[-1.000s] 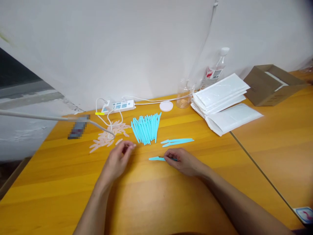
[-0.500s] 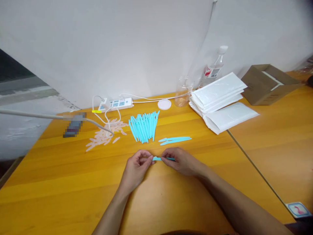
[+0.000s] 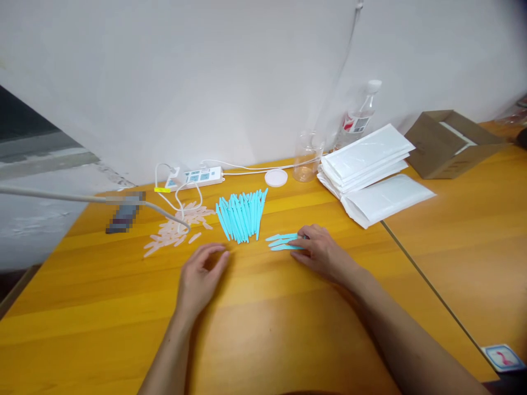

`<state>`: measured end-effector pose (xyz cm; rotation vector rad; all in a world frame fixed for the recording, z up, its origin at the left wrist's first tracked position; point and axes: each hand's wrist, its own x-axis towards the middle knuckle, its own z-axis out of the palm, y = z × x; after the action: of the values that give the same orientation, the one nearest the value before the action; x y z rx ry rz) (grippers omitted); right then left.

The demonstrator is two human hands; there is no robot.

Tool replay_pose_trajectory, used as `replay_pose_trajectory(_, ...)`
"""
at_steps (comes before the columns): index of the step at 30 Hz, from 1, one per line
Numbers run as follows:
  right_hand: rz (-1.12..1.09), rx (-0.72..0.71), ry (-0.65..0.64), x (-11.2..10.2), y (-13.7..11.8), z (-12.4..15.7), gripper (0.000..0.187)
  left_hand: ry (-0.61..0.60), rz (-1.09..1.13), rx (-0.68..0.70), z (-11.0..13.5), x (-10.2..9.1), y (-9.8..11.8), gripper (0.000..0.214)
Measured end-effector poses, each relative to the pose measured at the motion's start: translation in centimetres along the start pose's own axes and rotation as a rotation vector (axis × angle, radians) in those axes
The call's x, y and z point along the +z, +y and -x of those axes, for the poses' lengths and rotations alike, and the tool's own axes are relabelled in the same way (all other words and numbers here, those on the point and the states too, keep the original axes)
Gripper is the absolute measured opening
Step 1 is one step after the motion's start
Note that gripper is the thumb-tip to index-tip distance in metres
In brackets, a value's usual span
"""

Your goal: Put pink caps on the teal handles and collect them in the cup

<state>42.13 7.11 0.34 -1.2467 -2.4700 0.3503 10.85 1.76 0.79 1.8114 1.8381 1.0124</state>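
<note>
My right hand [image 3: 317, 249] rests over the handle ends of three turquoise eyebrow razors [image 3: 280, 238] lying side by side. Its thumb and fingers are on the nearest razor [image 3: 284, 248], whose right end they hide. Holding nothing, my left hand [image 3: 201, 274] hovers over the table with thumb and fingers apart. Beyond it lies a fanned pile of more turquoise razors [image 3: 242, 216]. Left of that pile, small pale pink, see-through pieces shaped like blade caps [image 3: 167, 233] are scattered.
A white cable crosses the caps from a power strip [image 3: 201, 176] by the wall. Further right stand a round lid [image 3: 275, 177], a clear jar [image 3: 305, 164] and a bottle [image 3: 357, 120]. White padded envelopes [image 3: 370, 156] and an open carton [image 3: 440, 148] sit at the right. A blurred phone-like object [image 3: 125, 213] lies left.
My right hand has carried the razor forward and right, laying it beside the two others. My left hand has let go of it and drawn back to the left.
</note>
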Motion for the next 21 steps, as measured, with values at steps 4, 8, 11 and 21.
replay_pose_trajectory(4,0.005,-0.017,-0.015,0.1,-0.2,0.1,0.026,0.117,-0.280,-0.067,-1.5,-3.7,-3.6,0.027)
replay_pose_trajectory(8,-0.081,-0.027,0.032,0.3,-1.0,-0.4,0.023,0.068,-0.541,-0.100,-2.7,-4.9,-5.4,0.034)
replay_pose_trajectory(11,-0.164,0.072,0.083,0.5,-2.8,-2.8,0.023,0.012,-0.592,-0.120,-3.2,-4.3,-5.5,0.035)
replay_pose_trajectory(21,-0.103,0.566,-0.081,2.9,-4.7,-12.6,0.029,0.099,-0.579,-0.076,-2.6,-3.0,-5.1,0.032)
